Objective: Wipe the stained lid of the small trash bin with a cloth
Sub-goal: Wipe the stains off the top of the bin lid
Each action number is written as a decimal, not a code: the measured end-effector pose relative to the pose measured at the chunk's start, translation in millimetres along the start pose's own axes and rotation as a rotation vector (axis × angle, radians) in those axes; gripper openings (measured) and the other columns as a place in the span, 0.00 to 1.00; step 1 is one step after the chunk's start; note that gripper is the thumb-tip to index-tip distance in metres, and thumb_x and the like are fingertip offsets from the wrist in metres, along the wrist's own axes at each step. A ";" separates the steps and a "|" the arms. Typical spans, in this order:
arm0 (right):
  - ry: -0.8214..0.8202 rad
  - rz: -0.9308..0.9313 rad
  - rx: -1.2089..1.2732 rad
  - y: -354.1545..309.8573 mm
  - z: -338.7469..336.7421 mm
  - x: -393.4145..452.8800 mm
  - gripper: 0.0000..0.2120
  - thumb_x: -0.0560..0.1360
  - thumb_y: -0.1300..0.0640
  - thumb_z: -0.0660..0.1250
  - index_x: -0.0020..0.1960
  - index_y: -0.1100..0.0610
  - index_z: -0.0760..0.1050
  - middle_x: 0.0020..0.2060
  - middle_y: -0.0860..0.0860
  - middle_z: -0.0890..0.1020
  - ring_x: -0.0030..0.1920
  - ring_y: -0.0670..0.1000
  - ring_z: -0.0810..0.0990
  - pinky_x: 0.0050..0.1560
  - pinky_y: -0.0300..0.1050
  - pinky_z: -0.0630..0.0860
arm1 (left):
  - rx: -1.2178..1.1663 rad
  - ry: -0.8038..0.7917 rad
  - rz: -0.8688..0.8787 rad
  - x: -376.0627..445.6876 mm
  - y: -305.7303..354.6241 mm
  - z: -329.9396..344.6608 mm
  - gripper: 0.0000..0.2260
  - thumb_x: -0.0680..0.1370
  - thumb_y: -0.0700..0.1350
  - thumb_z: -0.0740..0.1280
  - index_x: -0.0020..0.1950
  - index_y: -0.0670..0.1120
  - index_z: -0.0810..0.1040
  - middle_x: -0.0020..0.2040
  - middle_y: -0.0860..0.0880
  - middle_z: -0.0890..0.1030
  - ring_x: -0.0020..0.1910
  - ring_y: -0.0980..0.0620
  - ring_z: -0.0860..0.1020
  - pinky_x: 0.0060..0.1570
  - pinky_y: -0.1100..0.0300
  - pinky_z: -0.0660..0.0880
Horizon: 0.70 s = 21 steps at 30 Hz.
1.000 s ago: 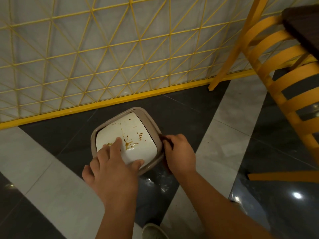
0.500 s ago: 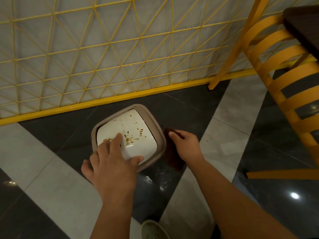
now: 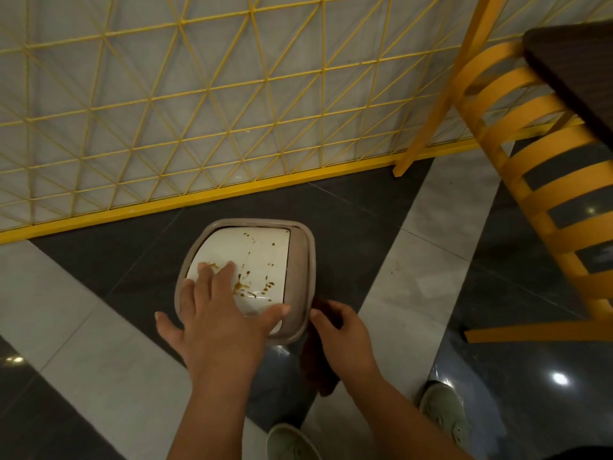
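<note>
While you look down: small trash bin (image 3: 300, 260) at frame centre, on the floor (image 3: 381, 207).
Lid (image 3: 262, 257): stained, under your left hand (image 3: 215, 323), fingers spread flat.
Right hand (image 3: 345, 333): lower right of the bin, grasping the dark cloth (image 3: 316, 366).

Trash bins: one (image 3: 306, 260), small, with a taupe rim.
Lids: one (image 3: 262, 257), white, flecked with many brown stains.
Cloths: one (image 3: 318, 366), dark brown, beside the bin.
Hands: two, the left hand (image 3: 219, 327) and the right hand (image 3: 345, 333).
Shoes: two, one pale green shoe (image 3: 292, 441) at the bottom edge, the other shoe (image 3: 446, 413) further right.
Chairs: one (image 3: 544, 180), yellow and slatted.
Tables: one (image 3: 577, 68), dark, only its corner in sight.
Wire partitions: one (image 3: 199, 104), yellow.
</note>
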State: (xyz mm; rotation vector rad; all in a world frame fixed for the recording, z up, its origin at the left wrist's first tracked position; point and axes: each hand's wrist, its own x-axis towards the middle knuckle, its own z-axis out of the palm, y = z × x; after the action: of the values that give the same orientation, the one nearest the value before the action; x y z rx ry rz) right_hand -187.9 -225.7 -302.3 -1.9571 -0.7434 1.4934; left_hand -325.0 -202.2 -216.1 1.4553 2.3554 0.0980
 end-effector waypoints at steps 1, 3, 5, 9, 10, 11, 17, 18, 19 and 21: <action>0.031 -0.043 0.054 -5.0 -1.2 -3.1 0.08 0.76 0.50 0.65 0.55 0.47 0.71 0.46 0.41 0.77 0.48 0.43 0.78 0.48 0.37 0.74 | -0.005 0.002 -0.003 0.1 0.6 1.0 0.42 0.65 0.68 0.69 0.75 0.60 0.55 0.79 0.54 0.51 0.78 0.51 0.46 0.72 0.38 0.41; 0.057 -0.155 0.125 -14.6 -0.8 -10.0 0.06 0.77 0.53 0.65 0.52 0.45 0.71 0.46 0.40 0.78 0.47 0.41 0.78 0.42 0.34 0.75 | -0.010 0.010 -0.004 0.6 0.8 2.1 0.42 0.65 0.67 0.70 0.74 0.60 0.56 0.79 0.54 0.51 0.77 0.51 0.46 0.72 0.38 0.40; 0.036 -0.314 0.058 -19.8 3.0 -17.9 0.08 0.77 0.55 0.65 0.51 0.42 0.72 0.48 0.38 0.77 0.49 0.36 0.77 0.46 0.33 0.76 | -0.014 0.010 -0.012 0.5 0.3 3.0 0.42 0.65 0.67 0.70 0.74 0.60 0.56 0.79 0.54 0.51 0.77 0.51 0.46 0.72 0.38 0.41; 0.081 -0.594 -0.079 -32.1 5.4 -10.8 0.11 0.76 0.58 0.66 0.54 0.44 0.76 0.50 0.38 0.76 0.53 0.35 0.74 0.53 0.26 0.71 | -0.020 0.014 -0.015 2.5 1.5 3.6 0.42 0.65 0.66 0.71 0.74 0.60 0.56 0.78 0.54 0.52 0.77 0.51 0.47 0.72 0.38 0.42; 0.098 -0.641 -0.111 -38.2 5.2 -2.6 0.11 0.76 0.58 0.66 0.55 0.46 0.77 0.51 0.40 0.77 0.53 0.36 0.75 0.54 0.27 0.71 | -0.021 0.017 -0.013 3.1 1.6 3.6 0.42 0.65 0.66 0.71 0.74 0.61 0.56 0.78 0.54 0.52 0.77 0.51 0.46 0.72 0.38 0.42; 0.111 -0.665 -0.136 -43.5 5.4 7.0 0.11 0.76 0.58 0.65 0.57 0.48 0.78 0.51 0.41 0.77 0.53 0.37 0.75 0.55 0.28 0.71 | -0.020 0.018 -0.010 3.6 1.4 3.7 0.42 0.65 0.66 0.71 0.74 0.60 0.56 0.78 0.54 0.52 0.77 0.51 0.46 0.72 0.38 0.42; 0.168 -0.417 -0.164 -35.8 12.3 28.9 0.12 0.78 0.55 0.64 0.60 0.48 0.77 0.49 0.40 0.76 0.46 0.35 0.74 0.56 0.34 0.74 | -0.015 0.008 -0.007 0.4 0.0 4.5 0.42 0.65 0.67 0.70 0.74 0.60 0.56 0.78 0.53 0.52 0.77 0.50 0.47 0.72 0.37 0.42; 0.164 -0.411 -0.162 -29.3 12.7 22.0 0.12 0.78 0.55 0.64 0.60 0.48 0.77 0.48 0.40 0.76 0.45 0.35 0.74 0.53 0.31 0.73 | -0.017 0.008 -0.010 1.3 0.5 4.2 0.42 0.65 0.67 0.70 0.74 0.60 0.56 0.78 0.53 0.52 0.77 0.51 0.47 0.72 0.37 0.42; 0.158 -0.399 -0.156 -22.8 12.9 14.6 0.11 0.78 0.55 0.64 0.59 0.48 0.77 0.47 0.39 0.75 0.45 0.34 0.75 0.49 0.27 0.72 | -0.020 0.007 -0.015 2.6 1.1 3.9 0.42 0.65 0.67 0.70 0.74 0.60 0.56 0.78 0.54 0.52 0.77 0.51 0.47 0.72 0.37 0.42; 0.147 -0.365 -0.170 -10.2 13.4 0.0 0.12 0.78 0.55 0.63 0.60 0.48 0.77 0.46 0.36 0.74 0.46 0.34 0.74 0.45 0.23 0.69 | -0.018 0.002 -0.022 4.1 2.5 3.7 0.42 0.65 0.67 0.71 0.74 0.60 0.56 0.78 0.54 0.52 0.77 0.51 0.46 0.72 0.37 0.43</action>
State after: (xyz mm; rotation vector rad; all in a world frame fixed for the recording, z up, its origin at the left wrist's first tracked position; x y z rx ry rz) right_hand -201.8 -217.3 -297.8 -1.8996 -1.1222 1.0880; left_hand -323.2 -198.0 -220.0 1.4219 2.3653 0.1152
